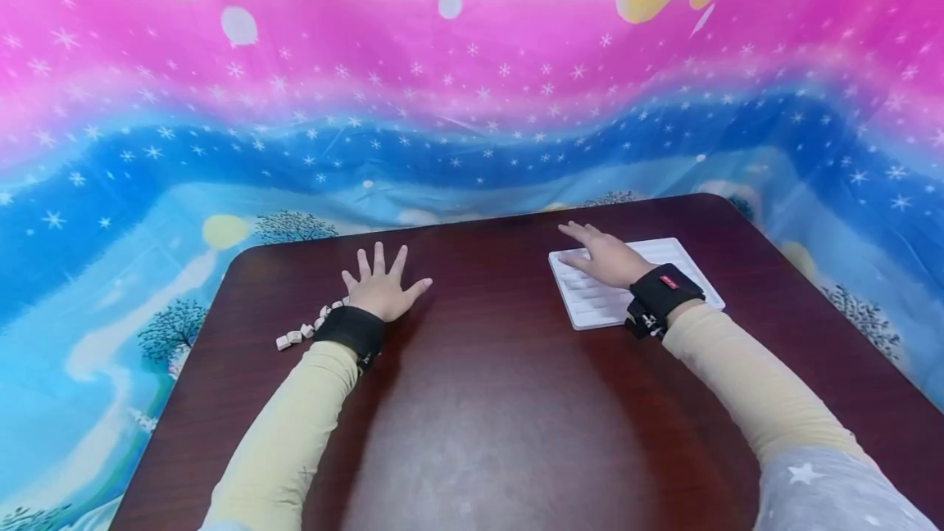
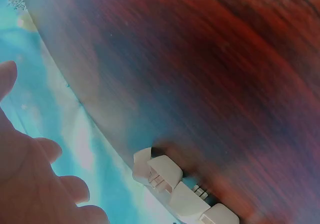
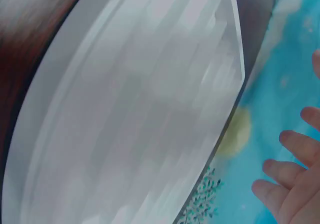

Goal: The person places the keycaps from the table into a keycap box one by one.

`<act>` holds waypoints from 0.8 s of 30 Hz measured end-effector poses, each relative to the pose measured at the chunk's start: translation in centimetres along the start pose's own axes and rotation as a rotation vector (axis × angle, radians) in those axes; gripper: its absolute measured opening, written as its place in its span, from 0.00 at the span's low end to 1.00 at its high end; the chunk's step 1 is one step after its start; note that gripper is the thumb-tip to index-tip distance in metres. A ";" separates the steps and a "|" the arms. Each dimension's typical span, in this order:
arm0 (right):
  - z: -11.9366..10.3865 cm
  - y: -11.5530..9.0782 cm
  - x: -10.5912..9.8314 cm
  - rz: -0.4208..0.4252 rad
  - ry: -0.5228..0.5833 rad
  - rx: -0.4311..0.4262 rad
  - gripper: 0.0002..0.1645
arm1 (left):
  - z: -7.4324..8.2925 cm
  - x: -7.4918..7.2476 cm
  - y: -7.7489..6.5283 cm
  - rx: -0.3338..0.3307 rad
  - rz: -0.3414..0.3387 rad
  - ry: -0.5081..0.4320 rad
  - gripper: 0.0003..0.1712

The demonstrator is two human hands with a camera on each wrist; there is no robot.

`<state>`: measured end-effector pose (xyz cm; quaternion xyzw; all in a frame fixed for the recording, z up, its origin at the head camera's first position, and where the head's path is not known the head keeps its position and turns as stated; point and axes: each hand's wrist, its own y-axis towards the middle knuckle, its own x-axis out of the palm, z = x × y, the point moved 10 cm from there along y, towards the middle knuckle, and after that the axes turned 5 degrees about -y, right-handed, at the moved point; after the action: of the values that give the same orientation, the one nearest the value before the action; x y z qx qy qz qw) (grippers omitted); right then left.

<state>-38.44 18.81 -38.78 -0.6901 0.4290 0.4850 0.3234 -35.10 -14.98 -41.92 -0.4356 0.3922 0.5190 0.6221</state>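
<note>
My left hand (image 1: 379, 292), fingers spread wide and holding nothing, is over the left part of the table. A row of small white keycaps (image 1: 295, 336) lies beside and partly behind its wrist strap. Seen from the left wrist, the keycaps (image 2: 187, 201) are pale and hollow, and some lie on their sides with the inner stem showing. Above a white tray (image 1: 667, 252) on the right is my right hand (image 1: 608, 259), its fingers extended and nothing in its grip. In the right wrist view the tray (image 3: 150, 99) has a raised rim and parallel stepped ridges.
Both hands are over a dark reddish-brown table (image 1: 479, 367) with rounded far corners. A pink and blue patterned cloth (image 1: 442, 105) hangs behind the table and along its sides. Black straps (image 1: 354, 333) circle both wrists.
</note>
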 end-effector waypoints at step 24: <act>8.3 -5.2 -4.2 0.025 -0.017 0.096 0.24 | -1.3 0.4 0.3 -0.041 -0.025 0.011 0.52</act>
<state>-37.68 29.35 -37.33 -0.6641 0.4575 0.4737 0.3539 -35.35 -16.07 -42.70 -0.4558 0.3794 0.5168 0.6175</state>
